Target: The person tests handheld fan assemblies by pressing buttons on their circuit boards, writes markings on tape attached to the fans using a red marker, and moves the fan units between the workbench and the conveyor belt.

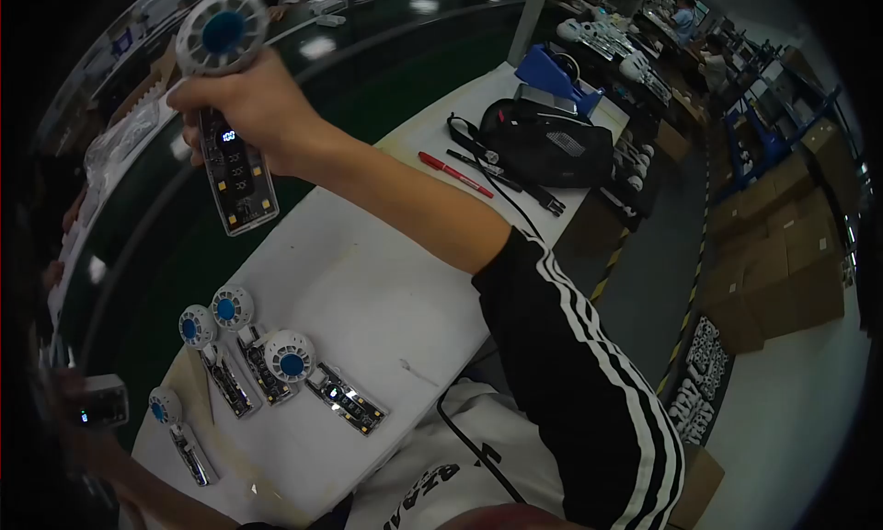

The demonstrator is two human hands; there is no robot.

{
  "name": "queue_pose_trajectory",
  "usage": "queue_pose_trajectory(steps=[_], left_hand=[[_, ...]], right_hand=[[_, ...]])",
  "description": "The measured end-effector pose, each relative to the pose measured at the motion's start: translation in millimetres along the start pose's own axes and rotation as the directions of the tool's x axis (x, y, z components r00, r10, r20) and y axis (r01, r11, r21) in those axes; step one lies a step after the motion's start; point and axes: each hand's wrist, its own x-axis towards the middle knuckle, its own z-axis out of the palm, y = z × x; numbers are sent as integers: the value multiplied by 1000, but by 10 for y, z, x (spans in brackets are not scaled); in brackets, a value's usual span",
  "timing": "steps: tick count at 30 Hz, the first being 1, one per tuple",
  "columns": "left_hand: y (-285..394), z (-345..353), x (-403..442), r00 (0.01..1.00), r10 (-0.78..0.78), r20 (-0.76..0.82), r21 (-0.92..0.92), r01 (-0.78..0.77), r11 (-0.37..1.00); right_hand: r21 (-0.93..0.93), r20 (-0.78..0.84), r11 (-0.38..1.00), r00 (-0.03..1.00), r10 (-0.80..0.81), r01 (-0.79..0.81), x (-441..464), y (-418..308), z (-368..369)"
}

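- Nearest, at 4 to 5 o'clock: black sleeve [566, 383] with white stripes; beside it at 6 o'clock, pale shirt [418, 461] with dark lettering.
- At 10 o'clock: right hand [253, 102], raised, fingers wrapped around the neck of one handheld fan [241, 185].
- Above that grip: round grey-white head, slotted, with blue centre. Below it: dark, flat rectangular body with clear edges, yellow squares and lit digits reading 100.
- At 8 o'clock, by the edge: left hand [85, 445], very dim, next to one pale, box-shaped block [106, 401] with a small light; fingers closed or loose, impossible to tell.
- At 7 to 8 o'clock, lying on a smooth white table [386, 245]: four more fans [291, 357], three clustered, one apart towards the left.
- At 12 to 2 o'clock, also there: one slim red pen [455, 174], one black fabric bag [552, 142], one blue plastic piece [547, 73].
- At 3 o'clock: stacked brown cardboard boxes [782, 272], flat-sided.
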Motion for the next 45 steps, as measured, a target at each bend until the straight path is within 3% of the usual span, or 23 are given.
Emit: queue_pose_trajectory(steps=[1, 3, 5, 6, 7, 8, 9, 11, 13, 15, 17, 18, 19, 22, 24, 27, 30, 34, 36, 38, 42, 44, 45], left_hand=[[53, 15, 23, 996, -83, 42, -117, 87, 989], [190, 62, 86, 964, -217, 154, -328, 257, 909], [273, 666, 112, 947, -295, 129, -239, 318, 917], [126, 781, 146, 953, -273, 130, -247, 298, 922], [-148, 843, 265, 949, -277, 151, -95, 293, 951], [-403, 890, 376, 942, -290, 169, 60, 284, 957], [-626, 930, 458, 944, -282, 173, 50, 277, 960], [-955, 1003, 508, 974, -215, -68, 320, 226, 920], [-1090, 1008, 518, 977, -209, -44, 403, 208, 891], [-1032, 979, 514, 978, -210, -14, 490, 190, 851], [-878, 862, 440, 989, -112, 96, 585, 35, 810], [-925, 797, 430, 994, 41, 103, 565, -92, 820], [-987, 712, 408, 977, 189, 99, 549, -212, 809], [-799, 558, 238, 981, 99, 165, 461, -166, 872], [-834, 486, 149, 985, 97, 145, 462, -154, 873], [-910, 469, 127, 981, 136, 136, 433, -183, 883], [-1147, 367, 223, 961, 198, 192, 416, -263, 871], [-1151, 376, 191, 963, 226, 150, 385, -267, 883], [-1071, 348, 164, 965, 211, 156, 387, -257, 886], [-815, 354, 33, 986, 143, 88, 296, -163, 941], [-46, 523, -348, 954, 278, -111, 98, -268, 958], [-53, 328, -497, 989, 138, 61, 158, -146, 977], [-19, 255, -571, 989, 139, 57, 157, -147, 977]], right_hand=[[25, -21, 985, 985, 170, -170, 138, 348, -30], [-524, -196, 834, 977, 80, -174, 178, 967, -73], [-379, -293, 772, 857, 423, -510, 146, 1406, -157], [-528, -326, 697, 874, 361, -485, 70, 1712, -211], [-665, -349, 592, 890, 293, -455, 13, 1902, -259], [-673, -350, 590, 895, 277, -446, -49, 1873, -278], [-700, -328, 541, 883, 337, -467, -143, 1836, -302], [-730, -312, 477, 860, 404, -490, -262, 1748, -436], [-916, -174, 297, 935, 309, -269, -428, 1607, -623], [-953, -106, 237, 941, 321, -188, -665, 1112, -820], [-959, -81, 231, 939, 335, -165, -883, 699, -1133], [-984, -15, 176, 990, 137, -40, -1051, 636, -1379], [-979, -76, 180, 989, 127, -99, -1160, 426, -1541], [-979, -201, -47, 979, 42, -199, -1440, -23, -2038], [-931, -358, -108, 929, 90, -348, -1551, -249, -2221], [-919, -339, -257, 932, 130, -299, -1707, -262, -2502], [-931, -311, -229, 946, 93, -283, -1686, -272, -2367], [-982, -185, -23, 946, 265, -186, -1612, -201, -2260], [-989, -149, -42, 931, 333, -143, -1615, -203, -2154], [-967, -201, -230, 884, 421, -110, -1619, -144, -2124], [-976, -128, -214, 908, 398, -44, -1659, -129, -2030], [-980, -175, -150, 919, 354, -129, -1684, -142, -1940], [-981, -172, -151, 920, 352, -126, -1696, -130, -1937]])
